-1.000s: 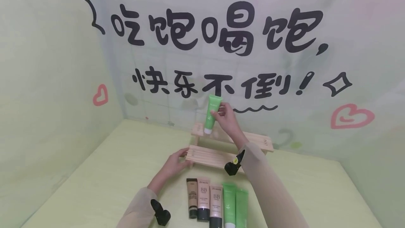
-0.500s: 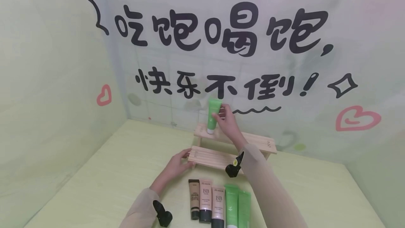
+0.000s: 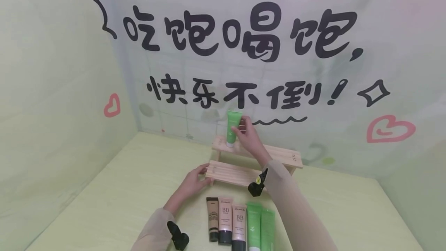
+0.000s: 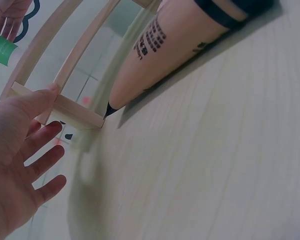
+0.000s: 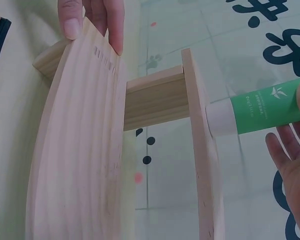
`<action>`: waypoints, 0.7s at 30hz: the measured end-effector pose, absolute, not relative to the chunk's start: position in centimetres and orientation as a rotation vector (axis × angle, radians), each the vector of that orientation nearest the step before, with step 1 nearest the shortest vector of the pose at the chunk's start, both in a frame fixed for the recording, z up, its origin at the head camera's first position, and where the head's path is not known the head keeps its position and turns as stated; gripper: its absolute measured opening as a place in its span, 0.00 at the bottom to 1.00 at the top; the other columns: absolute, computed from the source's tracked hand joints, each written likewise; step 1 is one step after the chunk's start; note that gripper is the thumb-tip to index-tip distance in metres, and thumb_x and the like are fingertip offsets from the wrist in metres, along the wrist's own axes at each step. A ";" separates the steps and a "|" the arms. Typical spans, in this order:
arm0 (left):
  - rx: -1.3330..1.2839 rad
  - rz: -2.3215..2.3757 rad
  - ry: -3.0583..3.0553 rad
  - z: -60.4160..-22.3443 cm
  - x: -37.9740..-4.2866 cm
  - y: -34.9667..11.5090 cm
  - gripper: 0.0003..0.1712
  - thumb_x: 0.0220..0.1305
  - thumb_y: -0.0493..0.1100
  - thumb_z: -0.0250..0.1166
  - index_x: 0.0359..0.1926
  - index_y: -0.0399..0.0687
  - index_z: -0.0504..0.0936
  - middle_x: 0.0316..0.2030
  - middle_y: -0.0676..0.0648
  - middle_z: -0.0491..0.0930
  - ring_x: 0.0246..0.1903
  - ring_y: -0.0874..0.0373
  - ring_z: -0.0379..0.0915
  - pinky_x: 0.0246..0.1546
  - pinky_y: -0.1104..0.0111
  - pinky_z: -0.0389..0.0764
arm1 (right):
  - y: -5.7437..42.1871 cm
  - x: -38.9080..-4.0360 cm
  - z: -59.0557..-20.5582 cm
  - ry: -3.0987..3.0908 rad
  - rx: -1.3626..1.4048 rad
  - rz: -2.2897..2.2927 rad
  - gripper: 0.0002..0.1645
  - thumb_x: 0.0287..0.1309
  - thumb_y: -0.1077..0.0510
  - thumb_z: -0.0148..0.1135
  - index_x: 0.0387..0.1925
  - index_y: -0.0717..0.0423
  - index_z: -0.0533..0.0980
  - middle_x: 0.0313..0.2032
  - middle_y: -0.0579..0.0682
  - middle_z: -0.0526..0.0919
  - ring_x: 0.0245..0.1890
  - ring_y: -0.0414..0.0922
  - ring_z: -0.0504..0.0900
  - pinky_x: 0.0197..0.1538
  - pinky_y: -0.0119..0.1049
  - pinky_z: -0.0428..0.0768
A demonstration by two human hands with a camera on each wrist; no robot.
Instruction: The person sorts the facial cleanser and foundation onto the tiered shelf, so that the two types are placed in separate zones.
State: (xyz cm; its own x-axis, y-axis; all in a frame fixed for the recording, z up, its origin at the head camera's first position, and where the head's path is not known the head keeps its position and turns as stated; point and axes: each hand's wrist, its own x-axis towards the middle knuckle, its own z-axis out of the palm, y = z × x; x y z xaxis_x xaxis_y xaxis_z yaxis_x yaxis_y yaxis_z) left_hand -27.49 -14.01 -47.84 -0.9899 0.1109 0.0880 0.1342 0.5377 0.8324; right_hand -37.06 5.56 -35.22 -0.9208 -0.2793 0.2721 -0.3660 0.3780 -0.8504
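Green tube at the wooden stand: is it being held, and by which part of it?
Yes, the right grip holds the green tube by its body, above the white cap.

Since a second ago, we have the green squeeze tube (image 3: 232, 122) straighter and a little lower: its rightward lean is nearly gone, our right hand (image 3: 248, 131) has dipped with it, and its white cap (image 5: 221, 118) now meets the wooden stand's upper board (image 5: 204, 145).

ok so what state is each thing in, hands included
Held green tube: upright, cap down
Right hand: gripping that tube
Two-tier wooden rack: standing
Left hand: gripping the rack's end
Brown tube: lying, capped
Two pink BB tubes: lying, capped
Two other green tubes: lying
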 end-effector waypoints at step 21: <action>-0.224 -1.512 -2.721 -47.7 -27.4 -14.1 0.35 0.57 0.49 0.63 0.63 0.45 0.64 0.53 0.40 0.76 0.55 0.43 0.69 0.55 0.47 0.71 | 6.9 -36.2 -34.9 -2.507 0.490 1.666 0.33 0.55 0.54 0.61 0.59 0.59 0.59 0.53 0.58 0.72 0.55 0.52 0.72 0.61 0.43 0.72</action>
State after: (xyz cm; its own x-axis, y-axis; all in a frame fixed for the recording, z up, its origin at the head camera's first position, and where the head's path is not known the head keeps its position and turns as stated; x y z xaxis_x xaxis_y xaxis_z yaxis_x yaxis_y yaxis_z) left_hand -27.41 -14.06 -47.70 -0.9895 0.1151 0.0878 0.1354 0.5202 0.8432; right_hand -36.17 6.94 -34.85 -0.9443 -0.2130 0.2509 -0.3138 0.3529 -0.8815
